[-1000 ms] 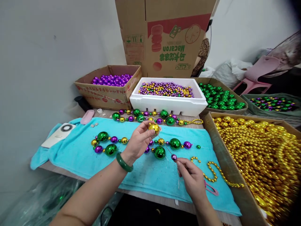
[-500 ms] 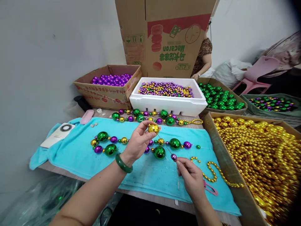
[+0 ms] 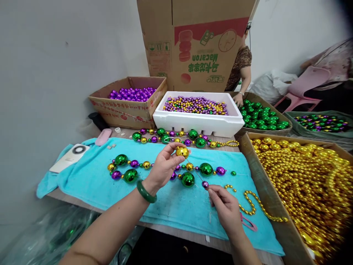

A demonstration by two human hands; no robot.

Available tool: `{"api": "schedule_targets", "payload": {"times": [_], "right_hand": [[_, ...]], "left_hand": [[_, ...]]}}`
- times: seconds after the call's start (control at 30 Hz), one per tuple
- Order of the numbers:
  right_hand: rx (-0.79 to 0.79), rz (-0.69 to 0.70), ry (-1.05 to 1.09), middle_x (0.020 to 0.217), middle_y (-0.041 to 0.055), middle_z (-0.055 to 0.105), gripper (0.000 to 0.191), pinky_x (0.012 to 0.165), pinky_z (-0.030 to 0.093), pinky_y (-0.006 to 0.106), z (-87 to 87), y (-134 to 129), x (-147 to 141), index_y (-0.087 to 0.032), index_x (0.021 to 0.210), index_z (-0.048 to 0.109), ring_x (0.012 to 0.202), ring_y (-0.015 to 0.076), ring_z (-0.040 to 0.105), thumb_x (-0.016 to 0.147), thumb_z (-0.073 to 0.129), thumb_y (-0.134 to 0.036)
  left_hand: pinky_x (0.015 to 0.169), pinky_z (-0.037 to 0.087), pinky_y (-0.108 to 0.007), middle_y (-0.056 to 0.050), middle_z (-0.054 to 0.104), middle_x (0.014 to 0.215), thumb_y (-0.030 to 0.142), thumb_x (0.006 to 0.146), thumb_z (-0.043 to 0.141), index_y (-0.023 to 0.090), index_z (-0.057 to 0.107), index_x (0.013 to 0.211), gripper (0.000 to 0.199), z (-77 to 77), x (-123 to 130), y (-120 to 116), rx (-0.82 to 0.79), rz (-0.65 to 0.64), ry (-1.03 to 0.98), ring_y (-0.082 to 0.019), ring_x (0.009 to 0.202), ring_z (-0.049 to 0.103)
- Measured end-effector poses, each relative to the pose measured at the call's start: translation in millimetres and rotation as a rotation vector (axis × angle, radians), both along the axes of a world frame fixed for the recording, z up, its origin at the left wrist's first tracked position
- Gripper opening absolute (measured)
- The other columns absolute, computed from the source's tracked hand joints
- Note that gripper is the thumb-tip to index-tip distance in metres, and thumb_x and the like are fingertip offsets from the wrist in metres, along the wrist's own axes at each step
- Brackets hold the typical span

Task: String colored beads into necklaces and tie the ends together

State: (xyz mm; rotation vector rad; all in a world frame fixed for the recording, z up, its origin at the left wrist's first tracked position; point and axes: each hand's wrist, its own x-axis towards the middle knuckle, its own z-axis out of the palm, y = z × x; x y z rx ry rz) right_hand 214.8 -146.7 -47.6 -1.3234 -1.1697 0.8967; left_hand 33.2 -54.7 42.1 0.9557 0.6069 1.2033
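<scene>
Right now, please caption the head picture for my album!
Left hand holding a shiny round gold bead; right hand at a round purple bead.

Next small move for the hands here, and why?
Probably ease the small purple bead up toward the gold bead, with the left hand steady: that hand holds the gold bead, the right hand pinches at the purple one, and a thin straight line (needle or cord, can't tell) spans the gap between the beads.

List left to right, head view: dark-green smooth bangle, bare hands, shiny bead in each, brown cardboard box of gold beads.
Dark-green bangle → left hand → large shiny gold bead → small shiny purple bead → right hand → brown cardboard box.
</scene>
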Motion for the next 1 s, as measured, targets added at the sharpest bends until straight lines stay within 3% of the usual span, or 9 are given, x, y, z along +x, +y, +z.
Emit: {"api": "schedule_targets", "payload": {"times": [0.2,0.5,0.67,0.83,1.0], "right_hand": [[0.022,-0.002,-0.008,0.050,-0.0019,0.048,0.022,0.043,0.037,0.022,0.7,1.3,4.6,-0.016,0.077,0.066,0.045,0.0105,0.045,0.078,0.059,-0.036],[-0.002,0.021,0.045,0.049,-0.0017,0.048,0.025,0.043,0.038,0.022,3.5,0.2,-0.4,-0.016,0.075,0.065,0.045,0.0107,0.045,0.077,0.059,-0.040],[-0.025,0.004,0.052,0.049,-0.0018,0.048,0.026,0.041,0.037,0.022,1.1,0.0,-1.5,-0.015,0.076,0.066,0.044,0.0106,0.045,0.077,0.060,-0.041],[-0.031,0.014,0.067,0.049,-0.0019,0.048,0.027,0.043,0.037,0.022,-3.6,-0.2,-2.1,-0.015,0.076,0.066,0.045,0.0108,0.046,0.076,0.061,-0.041],[-0.076,0.080,0.189,0.053,-0.0012,0.051,0.025,0.045,0.038,0.022,-20.0,3.1,0.2,-0.016,0.077,0.065,0.049,0.0109,0.047,0.078,0.061,-0.041]], "left_hand": [[0.090,0.045,-0.031,-0.006,0.059,0.114,0.013,0.074,0.066,0.019,0.061,0.103,0.030,0.7,-3.1,-0.1,-0.081,-0.176,-0.114,-0.019,0.101,0.060],[0.093,0.044,-0.031,-0.004,0.060,0.114,0.011,0.074,0.066,0.022,0.061,0.105,0.033,-2.8,-0.9,-3.3,-0.061,-0.133,-0.132,-0.019,0.104,0.060],[0.080,0.049,-0.029,-0.006,0.059,0.117,0.017,0.074,0.068,0.021,0.062,0.105,0.032,-3.0,-1.6,-1.0,-0.103,-0.140,-0.107,-0.016,0.090,0.063],[0.078,0.049,-0.027,-0.004,0.063,0.104,0.023,0.073,0.070,0.020,0.064,0.103,0.031,-2.7,-0.5,-0.5,-0.138,-0.109,-0.106,-0.013,0.082,0.064],[0.088,0.046,-0.033,-0.006,0.063,0.109,0.019,0.070,0.073,0.020,0.062,0.101,0.033,3.2,3.5,-19.0,0.030,-0.200,-0.052,-0.018,0.094,0.062]]}}
